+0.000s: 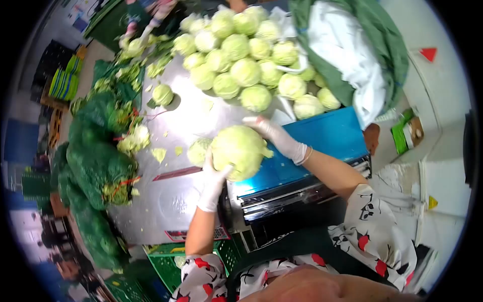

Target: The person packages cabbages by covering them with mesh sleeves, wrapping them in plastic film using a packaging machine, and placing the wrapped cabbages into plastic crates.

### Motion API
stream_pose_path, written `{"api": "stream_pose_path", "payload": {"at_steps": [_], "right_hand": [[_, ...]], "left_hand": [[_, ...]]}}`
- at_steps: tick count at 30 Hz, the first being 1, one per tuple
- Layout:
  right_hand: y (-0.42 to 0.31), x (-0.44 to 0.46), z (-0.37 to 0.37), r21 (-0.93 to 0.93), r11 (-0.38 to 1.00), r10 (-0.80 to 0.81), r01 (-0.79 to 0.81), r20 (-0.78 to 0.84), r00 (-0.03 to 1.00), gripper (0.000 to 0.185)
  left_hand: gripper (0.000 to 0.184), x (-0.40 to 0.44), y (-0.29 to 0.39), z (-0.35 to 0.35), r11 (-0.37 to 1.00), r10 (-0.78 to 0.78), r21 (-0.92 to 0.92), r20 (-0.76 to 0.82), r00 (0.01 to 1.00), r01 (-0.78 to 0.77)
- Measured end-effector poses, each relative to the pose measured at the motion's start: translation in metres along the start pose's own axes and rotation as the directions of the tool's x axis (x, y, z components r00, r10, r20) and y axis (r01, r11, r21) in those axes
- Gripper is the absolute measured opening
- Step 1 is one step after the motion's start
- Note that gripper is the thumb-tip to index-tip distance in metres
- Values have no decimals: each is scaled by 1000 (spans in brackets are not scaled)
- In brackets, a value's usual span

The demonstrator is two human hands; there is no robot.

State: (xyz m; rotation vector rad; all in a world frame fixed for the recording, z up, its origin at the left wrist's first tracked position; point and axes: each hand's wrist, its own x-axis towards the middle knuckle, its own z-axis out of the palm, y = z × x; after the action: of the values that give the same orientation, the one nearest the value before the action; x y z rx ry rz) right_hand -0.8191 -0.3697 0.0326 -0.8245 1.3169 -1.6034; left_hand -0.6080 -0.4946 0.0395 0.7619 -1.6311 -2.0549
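Note:
A large pale green cabbage (239, 152) is between my two gloved hands, above the edge of a metal table (176, 196). My left hand (215, 183) supports it from the lower left, fingers against its side. At its upper right, my right hand (279, 137) lies with fingers stretched along the cabbage's top edge. A smaller cabbage (199, 151) sits just left of the held one. Under and right of my right hand is a blue flat-topped machine (322, 141). Beyond it, many cabbages (245, 72) are piled up.
Green mesh sacks (95, 146) filled with produce line the left side. Loose leaves and one cabbage (162, 94) lie on the table. A green and white cloth (342, 45) hangs at the upper right. Green crates (166, 267) stand below. Another person's gloved hand (146, 32) shows at the top left.

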Motion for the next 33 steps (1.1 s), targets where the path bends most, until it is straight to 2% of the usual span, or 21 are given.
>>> {"api": "stream_pose_path", "payload": {"at_steps": [1,3,4,7,9,10,11,12,13,14,16,19,20,23,25,26,27,29,31,32,33], "right_hand": [[-19,-22,3,-12,999,-32,34,94,995,42],[-26,-56,-7,-368,929,-58,35,-52,997,42],[-29,-70,-14,-529,849,-84,11,-114,990,42],[-33,-97,-46,-430,900,11,-70,-138,990,42],[-41,-104,-73,-499,866,-141,26,-195,971,36],[-60,-105,-91,-691,720,-215,-67,-313,925,32],[-67,-99,-116,-662,747,-338,-59,-454,825,32],[-66,-83,-168,-964,267,-727,-10,-208,655,34],[-92,-79,-185,-957,98,-668,-274,-267,694,40],[-87,-72,-223,-896,-184,-753,-403,-135,644,47],[-92,-62,-276,-789,-419,-708,-450,-26,705,37],[-91,-48,-335,-824,-522,-383,-221,-5,924,26],[-96,-43,-340,-846,-511,-374,-154,57,926,14],[-168,-68,-262,-953,-171,-600,-251,-101,794,13],[-193,-83,-249,-930,359,-854,-72,-359,376,17],[-218,-99,-227,-823,540,-815,174,-460,353,19],[-235,-116,-202,-633,657,-754,410,-551,357,22],[-227,-140,-174,-452,783,-621,427,-547,561,24],[-202,-161,-122,-341,894,-437,291,-517,736,25],[-187,-173,-98,-323,924,-326,205,-382,865,21],[-172,-177,-64,-213,965,-235,154,-441,866,15]], "left_hand": [[97,-6,1,22,955,74,285,34,997,-81],[110,-24,0,75,765,264,591,72,962,-255],[111,-33,4,100,715,228,669,54,972,-205],[120,-51,22,141,606,158,774,105,982,-181],[122,-54,29,154,427,134,866,224,965,-260],[123,-56,22,156,446,187,833,271,944,-327],[120,-57,22,161,466,178,825,267,947,-320],[119,-58,22,165,464,158,838,241,958,-288],[119,-58,21,169,459,143,850,218,965,-260],[118,-59,18,171,445,150,858,210,966,-255],[120,-61,16,174,440,122,871,182,976,-217],[123,-69,12,167,497,129,842,169,977,-211],[121,-71,7,162,567,134,801,142,981,-194],[99,-85,9,148,659,282,723,17,959,-207],[81,-93,11,137,720,343,663,-83,935,-205],[66,-98,16,136,764,374,603,-125,919,-228],[58,-103,22,137,791,379,565,-155,912,-233],[53,-113,37,153,870,380,396,-157,911,-294],[54,-119,57,178,865,415,314,-10,910,-391],[56,-121,61,187,851,430,299,73,900,-431],[58,-122,64,195,837,441,283,155,884,-468]]}}
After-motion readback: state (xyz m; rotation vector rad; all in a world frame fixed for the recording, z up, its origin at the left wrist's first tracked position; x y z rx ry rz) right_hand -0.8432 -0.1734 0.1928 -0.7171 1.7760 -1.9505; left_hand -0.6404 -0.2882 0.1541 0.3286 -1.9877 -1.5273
